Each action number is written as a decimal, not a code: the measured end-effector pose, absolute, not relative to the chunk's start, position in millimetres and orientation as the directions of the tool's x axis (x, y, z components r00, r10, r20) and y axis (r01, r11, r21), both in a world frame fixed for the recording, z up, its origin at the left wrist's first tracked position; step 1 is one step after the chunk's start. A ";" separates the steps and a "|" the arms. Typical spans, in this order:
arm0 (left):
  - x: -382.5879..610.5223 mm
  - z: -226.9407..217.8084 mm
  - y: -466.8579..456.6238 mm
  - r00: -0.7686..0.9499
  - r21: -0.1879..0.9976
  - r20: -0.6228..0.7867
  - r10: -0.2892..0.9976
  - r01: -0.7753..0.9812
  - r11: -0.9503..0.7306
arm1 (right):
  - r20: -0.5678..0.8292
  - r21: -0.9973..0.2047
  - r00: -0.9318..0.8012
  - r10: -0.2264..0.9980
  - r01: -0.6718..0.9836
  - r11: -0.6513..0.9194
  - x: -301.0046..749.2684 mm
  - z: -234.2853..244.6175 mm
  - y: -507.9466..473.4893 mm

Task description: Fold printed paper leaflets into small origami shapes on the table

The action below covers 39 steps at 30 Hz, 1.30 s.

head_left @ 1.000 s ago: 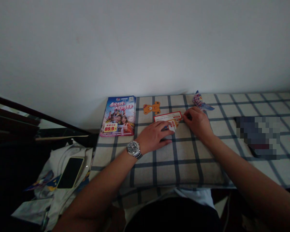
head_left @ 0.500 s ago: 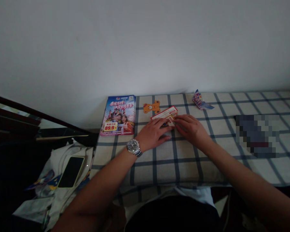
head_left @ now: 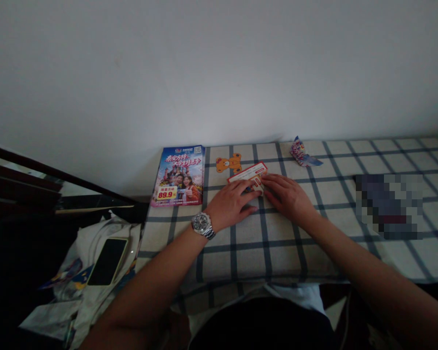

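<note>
A red-and-white printed leaflet (head_left: 248, 171), which looks folded, lies at a slant on the checked cloth. My left hand (head_left: 230, 200), with a metal watch (head_left: 202, 223) on its wrist, grips the leaflet's lower left side under its fingers. At the right end, the bunched fingers of my right hand (head_left: 285, 192) hold the leaflet. Both hands hide its lower edge. Just behind it lies a flat orange bear cutout (head_left: 228, 163). Left of my hands rests a colourful flyer stack (head_left: 179, 176).
A crumpled wrapper (head_left: 302, 153) lies near the wall, and a blurred dark object (head_left: 387, 204) sits farther right. Below the left end of the checked cloth (head_left: 314, 262), a phone (head_left: 107, 261) rests on a pale printed cloth or bag (head_left: 95, 228).
The fingers of my right hand have shifted slightly along the right end of the leaflet, showing more of its printed number. My left hand has barely moved.
</note>
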<state>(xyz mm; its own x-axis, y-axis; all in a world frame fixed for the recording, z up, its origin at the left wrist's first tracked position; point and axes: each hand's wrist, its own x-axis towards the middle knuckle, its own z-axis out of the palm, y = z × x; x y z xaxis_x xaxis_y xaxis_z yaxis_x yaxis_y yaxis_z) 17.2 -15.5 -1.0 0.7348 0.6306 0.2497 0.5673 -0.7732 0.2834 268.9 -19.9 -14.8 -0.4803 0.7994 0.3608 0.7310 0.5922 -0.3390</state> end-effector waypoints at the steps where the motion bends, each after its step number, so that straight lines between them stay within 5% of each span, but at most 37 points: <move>1: 17.4 -0.8 -15.9 0.734 0.284 0.248 0.633 0.569 -0.771 | 0.361 -0.330 -0.477 0.802 0.739 0.587 268.7 -15.3 -19.6; 7: 17.8 -0.7 -17.3 0.732 0.281 0.228 0.642 0.582 -0.763 | 0.347 -0.258 -0.473 0.810 0.782 0.567 268.8 -15.3 -17.6; 39: 16.3 -3.9 -15.2 0.714 0.288 0.267 0.647 0.582 -0.761 | 0.375 -0.302 -0.429 0.822 0.781 0.546 269.2 -15.0 -20.9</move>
